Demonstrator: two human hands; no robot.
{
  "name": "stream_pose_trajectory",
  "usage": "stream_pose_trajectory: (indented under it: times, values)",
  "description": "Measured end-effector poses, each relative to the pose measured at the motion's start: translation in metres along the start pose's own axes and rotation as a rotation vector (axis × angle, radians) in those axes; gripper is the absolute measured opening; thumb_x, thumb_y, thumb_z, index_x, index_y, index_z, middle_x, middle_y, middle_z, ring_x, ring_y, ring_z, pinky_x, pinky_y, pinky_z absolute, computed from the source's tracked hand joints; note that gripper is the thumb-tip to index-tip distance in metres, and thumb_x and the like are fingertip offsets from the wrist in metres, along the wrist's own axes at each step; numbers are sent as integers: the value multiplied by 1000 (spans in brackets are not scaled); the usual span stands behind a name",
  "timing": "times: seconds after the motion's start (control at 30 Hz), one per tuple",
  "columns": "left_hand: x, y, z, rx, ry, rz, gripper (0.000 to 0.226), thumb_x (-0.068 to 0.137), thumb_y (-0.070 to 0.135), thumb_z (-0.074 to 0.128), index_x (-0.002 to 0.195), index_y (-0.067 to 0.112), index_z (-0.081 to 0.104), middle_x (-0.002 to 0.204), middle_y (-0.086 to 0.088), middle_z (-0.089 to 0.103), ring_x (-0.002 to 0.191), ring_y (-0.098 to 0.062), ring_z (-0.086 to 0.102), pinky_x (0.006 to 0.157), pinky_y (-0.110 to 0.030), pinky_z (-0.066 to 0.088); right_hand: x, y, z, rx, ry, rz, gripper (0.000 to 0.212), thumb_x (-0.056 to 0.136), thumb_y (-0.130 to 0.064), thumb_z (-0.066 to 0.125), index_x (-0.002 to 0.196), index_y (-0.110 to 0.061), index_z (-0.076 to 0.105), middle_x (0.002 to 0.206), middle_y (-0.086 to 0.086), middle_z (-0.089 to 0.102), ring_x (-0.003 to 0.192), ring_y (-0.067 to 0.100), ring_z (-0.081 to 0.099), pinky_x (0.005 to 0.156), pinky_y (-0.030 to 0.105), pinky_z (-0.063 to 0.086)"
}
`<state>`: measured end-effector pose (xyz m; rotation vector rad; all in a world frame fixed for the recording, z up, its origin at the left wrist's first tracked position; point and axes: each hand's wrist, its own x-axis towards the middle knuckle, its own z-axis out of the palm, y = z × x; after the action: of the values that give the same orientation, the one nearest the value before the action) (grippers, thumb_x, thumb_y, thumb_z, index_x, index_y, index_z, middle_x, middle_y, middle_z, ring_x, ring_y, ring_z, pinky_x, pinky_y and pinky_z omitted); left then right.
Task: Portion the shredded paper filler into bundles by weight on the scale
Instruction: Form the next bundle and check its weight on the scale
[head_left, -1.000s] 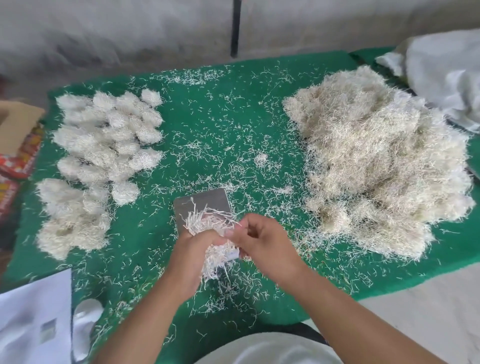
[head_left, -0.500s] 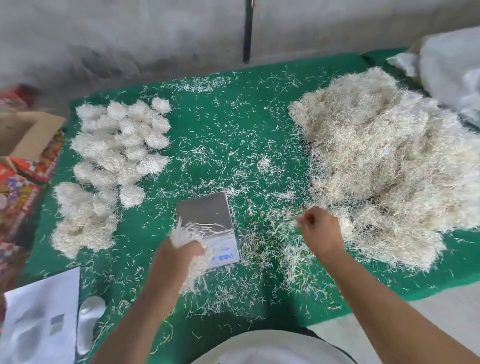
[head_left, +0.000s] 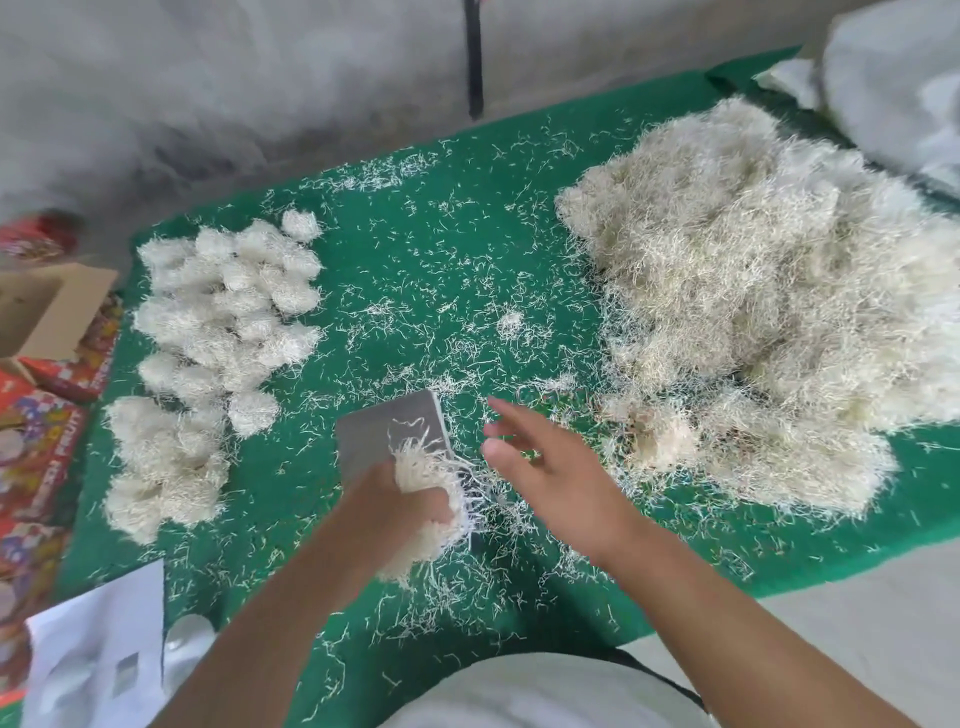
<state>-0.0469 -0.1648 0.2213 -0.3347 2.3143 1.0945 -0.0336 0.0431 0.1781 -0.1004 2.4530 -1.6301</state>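
Note:
My left hand (head_left: 395, 506) grips a bundle of shredded paper filler (head_left: 434, 475) over the near end of the small grey scale (head_left: 387, 431), hiding its display. Just right of the bundle my right hand (head_left: 550, 467) hovers with straight, spread fingers and holds nothing. A big loose heap of filler (head_left: 753, 291) lies on the right of the green mat (head_left: 415, 270). Several finished round bundles (head_left: 228, 306) lie grouped on the left.
Loose shreds are scattered all over the mat. A white cloth or bag (head_left: 893, 88) lies at the far right. A cardboard box (head_left: 47, 306) and colourful packets (head_left: 36, 447) sit off the left edge. White paper (head_left: 98, 654) lies at the near left.
My right hand went to the big heap's edge, then came back empty beside the bundle with fingers spread. My left hand kept its grip on the bundle over the scale.

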Motion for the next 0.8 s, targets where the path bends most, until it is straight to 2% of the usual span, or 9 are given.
stream_pose_trajectory:
  times: [0.07, 0.1, 0.17, 0.23, 0.4, 0.47, 0.63, 0.73, 0.8]
  values:
    - [2, 8, 7, 162, -8, 37, 14, 87, 11, 72, 82, 19, 63, 63, 4, 67, 50, -1, 61, 49, -20, 55, -1, -13, 17, -96, -38, -164, 47, 99, -75, 47, 135, -47, 58, 116, -27, 66, 101, -10, 61, 85, 14, 50]
    - [3, 10, 9, 186, -22, 36, 14, 87, 12, 73, 89, 20, 61, 77, 1, 70, 65, -8, 68, 59, -28, 60, 0, -14, 19, -149, 9, -253, 31, 106, -61, 50, 111, -36, 67, 93, -19, 65, 84, -4, 59, 74, 16, 47]
    - [0, 12, 7, 167, -43, -41, 35, 82, 18, 77, 109, 17, 55, 105, -6, 64, 90, -23, 68, 70, -37, 61, 5, -8, 11, -234, 87, -337, 37, 111, -37, 53, 76, -24, 52, 65, -13, 45, 60, 3, 44, 61, 16, 33]
    - [0, 8, 5, 199, -57, -82, 60, 80, 20, 78, 133, 15, 49, 115, -5, 57, 95, -22, 63, 72, -33, 57, 6, 3, 2, -271, 89, -335, 42, 110, -34, 53, 70, -26, 43, 60, -14, 39, 54, 3, 39, 56, 13, 29]
    - [2, -6, 8, 190, -113, -77, 79, 79, 14, 77, 148, 12, 40, 89, 7, 52, 63, -1, 44, 50, -14, 45, 8, 30, 5, -341, 214, -309, 38, 110, -34, 48, 73, -30, 44, 61, -14, 44, 52, 2, 41, 50, 19, 39]
    - [4, -10, -1, 162, -79, -87, 81, 79, 14, 76, 151, 13, 37, 94, 7, 50, 67, -2, 47, 42, -12, 44, 13, 50, -9, -326, 295, -165, 37, 109, -27, 50, 72, -31, 49, 61, -10, 51, 50, 5, 46, 46, 26, 46]
    - [4, -37, -39, 127, -29, -172, 48, 70, 24, 77, 113, 12, 60, 108, -4, 64, 90, -17, 62, 69, -35, 58, 18, 119, -74, -318, 477, 468, 34, 111, -29, 49, 93, -10, 70, 71, 6, 67, 49, 13, 56, 43, 22, 47]
    - [2, -46, -42, 142, -35, -185, 35, 72, 25, 78, 101, 15, 60, 103, -8, 67, 91, -20, 66, 72, -37, 59, 24, 134, -77, -372, 366, 590, 33, 112, -25, 46, 117, -5, 71, 96, 14, 75, 64, 20, 65, 63, 35, 64]
    - [3, -45, -35, 165, -70, -157, 32, 78, 24, 75, 100, 22, 52, 99, -1, 63, 86, -12, 64, 61, -25, 56, 27, 125, -67, -414, 227, 652, 43, 111, -27, 49, 147, -4, 53, 135, 21, 65, 101, 28, 71, 87, 40, 62]
